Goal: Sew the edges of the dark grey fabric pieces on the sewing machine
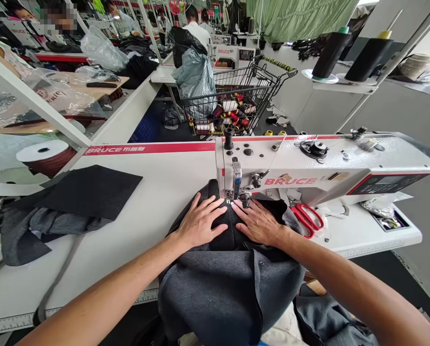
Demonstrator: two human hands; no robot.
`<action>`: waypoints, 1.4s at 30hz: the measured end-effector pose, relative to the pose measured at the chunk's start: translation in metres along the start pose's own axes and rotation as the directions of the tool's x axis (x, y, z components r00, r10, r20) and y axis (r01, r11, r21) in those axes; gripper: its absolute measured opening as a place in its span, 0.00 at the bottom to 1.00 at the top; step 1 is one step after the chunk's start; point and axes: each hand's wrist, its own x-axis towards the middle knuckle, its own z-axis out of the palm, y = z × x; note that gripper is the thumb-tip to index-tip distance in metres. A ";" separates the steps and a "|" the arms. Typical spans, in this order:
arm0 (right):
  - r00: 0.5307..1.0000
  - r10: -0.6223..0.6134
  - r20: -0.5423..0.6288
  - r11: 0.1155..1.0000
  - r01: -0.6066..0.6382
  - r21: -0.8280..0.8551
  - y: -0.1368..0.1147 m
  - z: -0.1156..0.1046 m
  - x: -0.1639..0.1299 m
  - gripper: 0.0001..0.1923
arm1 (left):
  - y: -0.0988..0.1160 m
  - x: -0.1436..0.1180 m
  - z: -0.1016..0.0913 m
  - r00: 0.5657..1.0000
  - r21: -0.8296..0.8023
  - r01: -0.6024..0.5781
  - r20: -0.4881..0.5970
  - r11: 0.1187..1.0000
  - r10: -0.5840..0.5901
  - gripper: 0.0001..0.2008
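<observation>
Two hands flat on dark cloth at the sewing machine

Grey fabric [232, 293] hangs off the table edge nearest the person. On it, left hand [200, 222] and right hand [260, 222] lie open, palms down, gripping nothing, just before the needle. Behind stands the sewing machine [308, 166], red scissors [307, 218] beside it; farther back, a wire cart [236, 96]

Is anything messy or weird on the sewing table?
Nothing looks broken or spilled. Both hands, left hand and right hand, lie flat on the dark fabric at the needle. Red scissors lie beside the machine.
</observation>
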 end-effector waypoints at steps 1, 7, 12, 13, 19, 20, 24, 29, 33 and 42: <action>1.000 0.000 -0.004 1.000 0.000 -0.001 0.001 0.000 0.001 0.29 | -0.001 0.001 0.000 1.000 -0.003 -0.002 -0.004 1.000 0.002 0.21; 1.000 0.003 0.002 1.000 -0.003 -0.007 0.002 -0.003 0.007 0.29 | -0.006 0.006 -0.005 1.000 -0.006 -0.013 -0.008 1.000 0.013 0.20; 1.000 0.016 0.027 1.000 -0.016 -0.010 0.003 -0.004 0.009 0.29 | -0.008 0.007 -0.003 1.000 0.000 -0.015 -0.013 1.000 0.015 0.20; 0.999 0.018 0.038 1.000 -0.017 -0.011 0.003 -0.004 0.010 0.28 | -0.009 0.008 -0.002 1.000 0.004 -0.015 -0.009 1.000 0.015 0.20; 0.985 0.006 0.175 1.000 -0.009 0.018 0.009 -0.015 0.016 0.29 | 0.007 0.002 -0.019 0.998 0.044 0.044 0.053 0.998 -0.046 0.20; 0.980 -0.003 0.199 0.999 -0.004 0.036 0.009 -0.017 0.016 0.29 | 0.012 -0.005 -0.025 0.993 0.065 0.110 0.030 0.992 -0.112 0.21; 0.984 -0.006 0.178 0.982 -0.027 0.187 0.003 -0.028 0.011 0.27 | 0.031 -0.054 -0.043 0.855 0.076 0.508 -0.160 0.858 -0.493 0.33; 0.991 0.127 0.049 0.819 -0.133 0.559 -0.019 -0.041 0.006 0.19 | 0.054 -0.103 -0.038 0.660 -0.097 0.745 -0.036 0.660 -0.751 0.39; 0.930 0.320 0.183 0.590 -0.346 0.729 -0.031 -0.038 0.010 0.19 | 0.068 -0.104 -0.044 0.609 -0.347 0.779 0.219 0.522 -0.762 0.20; 0.903 0.427 -0.052 0.780 -0.339 0.527 -0.042 -0.013 0.012 0.14 | 0.116 -0.038 -0.075 0.685 -0.871 0.200 0.452 -0.448 -0.571 0.20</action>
